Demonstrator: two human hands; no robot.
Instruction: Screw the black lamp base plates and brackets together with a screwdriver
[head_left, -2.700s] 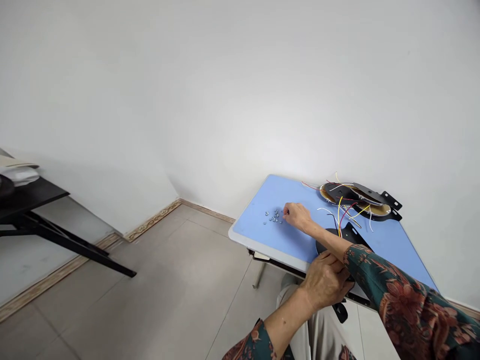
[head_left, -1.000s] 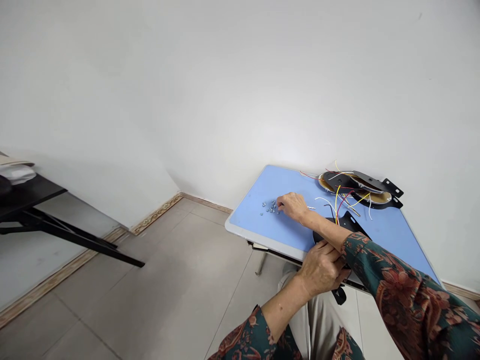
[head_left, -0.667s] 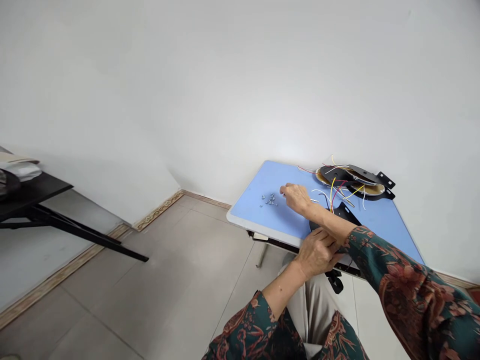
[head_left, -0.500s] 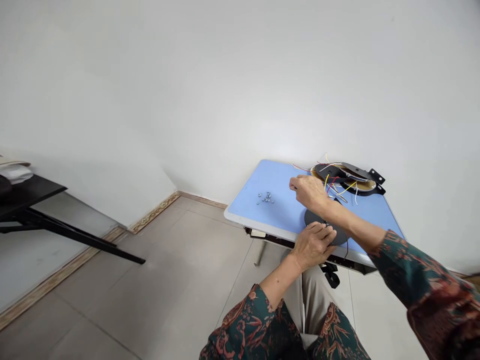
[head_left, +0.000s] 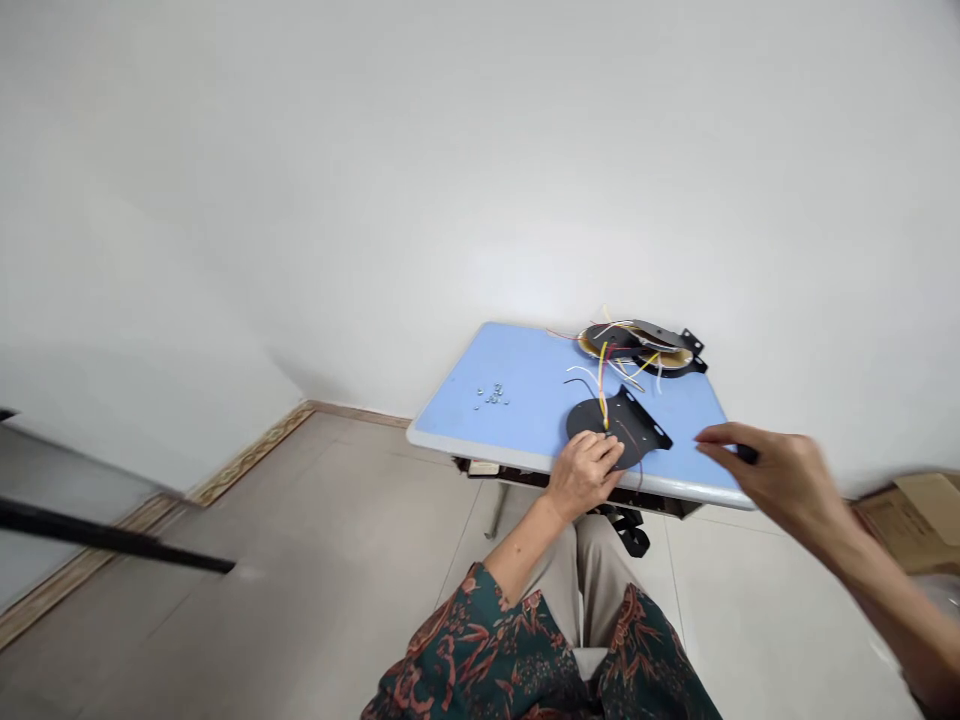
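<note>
- Head view: the black plate (head_left: 621, 425) lay on the near edge of the blue table (head_left: 517, 360), rounded at one end, with a slotted, raised flange at the other.
- Yellow, red, white and dark wires (head_left: 601, 382) stood up from or trailed about its middle.
- The left hand (head_left: 585, 470) gripped the plate's near side, fingers close together on top beside the wire base.
- The right hand (head_left: 697, 441) was raised off the table's right edge, slightly blurred; thumb and forefinger tips nearly met. A dark object (head_left: 747, 453) showed within its grip; whether anything sat between the tips could not be determined.
- Small metal parts (head_left: 495, 396) lay loosely grouped toward the table's left.
- Similar black wired assemblies (head_left: 660, 332) were stacked at the back.
- Containers: a cardboard box (head_left: 911, 520) stood at the far right; its contents could not be seen.
</note>
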